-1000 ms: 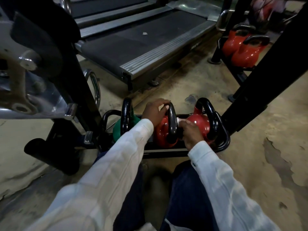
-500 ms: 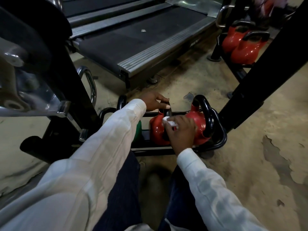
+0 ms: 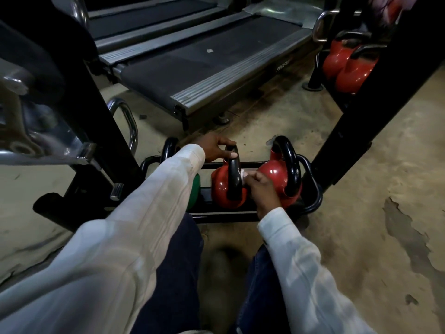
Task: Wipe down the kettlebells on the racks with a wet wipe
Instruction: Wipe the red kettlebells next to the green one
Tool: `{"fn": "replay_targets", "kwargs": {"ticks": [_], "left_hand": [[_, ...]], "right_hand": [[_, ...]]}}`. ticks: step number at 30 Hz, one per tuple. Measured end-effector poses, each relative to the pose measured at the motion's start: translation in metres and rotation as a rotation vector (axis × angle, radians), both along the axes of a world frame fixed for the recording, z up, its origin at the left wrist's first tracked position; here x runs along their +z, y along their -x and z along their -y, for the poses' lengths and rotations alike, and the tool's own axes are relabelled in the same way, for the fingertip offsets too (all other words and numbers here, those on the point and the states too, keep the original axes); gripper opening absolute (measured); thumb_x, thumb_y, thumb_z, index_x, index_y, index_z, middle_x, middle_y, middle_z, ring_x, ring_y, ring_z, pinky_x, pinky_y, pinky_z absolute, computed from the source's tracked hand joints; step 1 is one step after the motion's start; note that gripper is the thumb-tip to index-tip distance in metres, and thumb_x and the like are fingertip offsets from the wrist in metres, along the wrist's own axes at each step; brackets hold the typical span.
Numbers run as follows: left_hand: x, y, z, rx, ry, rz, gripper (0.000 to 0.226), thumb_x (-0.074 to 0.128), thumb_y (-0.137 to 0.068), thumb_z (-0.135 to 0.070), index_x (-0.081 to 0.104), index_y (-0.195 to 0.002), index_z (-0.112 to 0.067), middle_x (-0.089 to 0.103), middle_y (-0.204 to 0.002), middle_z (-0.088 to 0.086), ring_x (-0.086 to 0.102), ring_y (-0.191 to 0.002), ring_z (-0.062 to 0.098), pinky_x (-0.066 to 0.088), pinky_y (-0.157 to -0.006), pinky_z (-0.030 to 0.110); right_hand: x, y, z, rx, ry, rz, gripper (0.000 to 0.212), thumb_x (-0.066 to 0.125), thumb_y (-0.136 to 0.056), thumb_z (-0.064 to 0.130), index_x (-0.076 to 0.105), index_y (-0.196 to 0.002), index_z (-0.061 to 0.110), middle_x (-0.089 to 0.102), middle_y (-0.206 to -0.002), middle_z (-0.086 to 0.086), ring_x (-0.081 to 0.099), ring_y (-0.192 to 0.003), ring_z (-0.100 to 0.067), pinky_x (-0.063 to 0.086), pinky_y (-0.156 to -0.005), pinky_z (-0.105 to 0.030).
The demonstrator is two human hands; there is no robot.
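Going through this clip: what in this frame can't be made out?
Head view only.
Green kettlebell: mostly behind the left sleeve.
Wipe: only a white corner shows; the rest is inside the fingers of the right hand.
Middle kettlebell: handle top covered by the left hand.
Far kettlebells: partly behind a black post.
Treadmill lettering: too small to read.

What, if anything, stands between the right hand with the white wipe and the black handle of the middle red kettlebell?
Nothing visible does. The right hand holds the small white wet wipe against the black handle of the middle red kettlebell; the left hand grips the handle's top, above the wiped spot.
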State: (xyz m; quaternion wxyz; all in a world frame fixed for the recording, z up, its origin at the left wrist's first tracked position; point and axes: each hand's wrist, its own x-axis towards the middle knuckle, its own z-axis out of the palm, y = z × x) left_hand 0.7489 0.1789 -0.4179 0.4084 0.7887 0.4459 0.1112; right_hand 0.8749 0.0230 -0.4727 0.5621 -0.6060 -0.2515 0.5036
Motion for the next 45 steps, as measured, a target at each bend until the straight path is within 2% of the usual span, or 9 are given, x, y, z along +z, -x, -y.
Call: {"fn": "replay_targets", "kwargs": {"ticks": [3, 8, 12, 17, 23, 28, 34, 40, 45], "left_hand": [[0.002, -0.001, 0.003, 0.007, 0.013, 0.012, 0.048, 0.08, -0.078, -0.026, 0.066, -0.123, -0.021, 0.06, -0.133, -0.001, 0.049, -0.128, 0.014, 0.031, -0.114, 0.033], [0.003, -0.003, 0.001, 0.034, -0.002, -0.022, 0.046, 0.082, -0.075, -0.029, 0.068, -0.119, -0.028, 0.062, -0.13, -0.002, 0.052, -0.125, 0.015, 0.035, -0.113, 0.037], [0.008, -0.003, 0.002, 0.023, -0.009, -0.063, 0.047, 0.081, -0.076, -0.032, 0.067, -0.121, -0.028, 0.058, -0.135, -0.001, 0.049, -0.128, 0.016, 0.032, -0.114, 0.037], [0.01, -0.005, 0.005, 0.035, 0.015, -0.059, 0.047, 0.08, -0.078, -0.028, 0.067, -0.122, -0.025, 0.057, -0.136, -0.002, 0.047, -0.13, 0.016, 0.03, -0.115, 0.037], [0.007, -0.007, 0.012, 0.053, -0.054, -0.074, 0.045, 0.077, -0.081, -0.026, 0.065, -0.125, -0.022, 0.06, -0.132, -0.002, 0.053, -0.124, 0.014, 0.035, -0.108, 0.028], [0.006, -0.008, 0.011, 0.044, -0.056, -0.09, 0.044, 0.076, -0.082, -0.027, 0.065, -0.125, -0.025, 0.059, -0.135, -0.002, 0.05, -0.128, 0.014, 0.034, -0.114, 0.037], [0.006, -0.005, 0.009, 0.025, -0.034, -0.069, 0.045, 0.076, -0.082, -0.026, 0.064, -0.125, -0.022, 0.059, -0.135, -0.002, 0.049, -0.128, 0.014, 0.033, -0.113, 0.033], [0.009, -0.001, 0.007, -0.024, -0.055, -0.102, 0.049, 0.077, -0.081, -0.034, 0.064, -0.127, -0.023, 0.058, -0.135, -0.003, 0.049, -0.128, 0.014, 0.033, -0.11, 0.03], [0.008, 0.001, 0.001, -0.063, -0.068, -0.097, 0.051, 0.078, -0.078, -0.036, 0.065, -0.126, -0.023, 0.059, -0.134, -0.003, 0.051, -0.126, 0.013, 0.033, -0.106, 0.024]], "right_hand": [[0.005, 0.006, -0.001, -0.072, -0.144, 0.301, 0.017, 0.075, -0.083, 0.03, 0.069, -0.089, 0.015, 0.073, -0.091, -0.002, 0.069, -0.092, -0.019, 0.055, -0.089, -0.039], [0.007, 0.017, -0.027, -0.07, -0.221, 1.269, 0.019, 0.07, -0.075, 0.039, 0.064, -0.084, 0.024, 0.056, -0.089, -0.002, 0.049, -0.089, -0.026, 0.04, -0.078, -0.038], [0.006, 0.027, -0.017, 0.075, -0.255, 1.564, 0.022, 0.074, -0.068, 0.027, 0.065, -0.087, 0.021, 0.057, -0.097, -0.008, 0.051, -0.09, -0.031, 0.039, -0.079, -0.042], [-0.013, 0.024, 0.021, -0.027, -0.226, 1.235, 0.014, 0.071, -0.078, 0.034, 0.065, -0.09, 0.031, 0.06, -0.101, 0.006, 0.049, -0.1, -0.02, 0.033, -0.086, -0.038], [0.003, 0.011, 0.0, -0.049, -0.071, 0.066, 0.009, 0.061, -0.094, 0.029, 0.066, -0.099, 0.023, 0.072, -0.104, -0.002, 0.066, -0.104, -0.02, 0.052, -0.094, -0.039], [0.007, -0.001, -0.006, 0.137, 0.075, -0.136, 0.022, 0.052, -0.096, 0.023, 0.071, -0.105, 0.017, 0.073, -0.105, -0.005, 0.064, -0.108, -0.024, 0.05, -0.086, -0.036], [-0.004, 0.002, 0.029, 0.027, -0.122, 0.205, 0.012, 0.069, -0.088, 0.029, 0.07, -0.098, 0.023, 0.073, -0.101, 0.006, 0.066, -0.101, -0.008, 0.05, -0.093, -0.033], [0.001, 0.028, -0.01, -0.18, -0.215, 1.28, 0.018, 0.068, -0.076, 0.038, 0.065, -0.085, 0.023, 0.054, -0.092, -0.003, 0.049, -0.092, -0.025, 0.039, -0.083, -0.038], [-0.002, 0.038, -0.019, -0.071, -0.21, 1.647, 0.019, 0.065, -0.071, 0.024, 0.064, -0.089, 0.02, 0.054, -0.097, -0.01, 0.047, -0.099, -0.033, 0.04, -0.094, -0.053]]}}
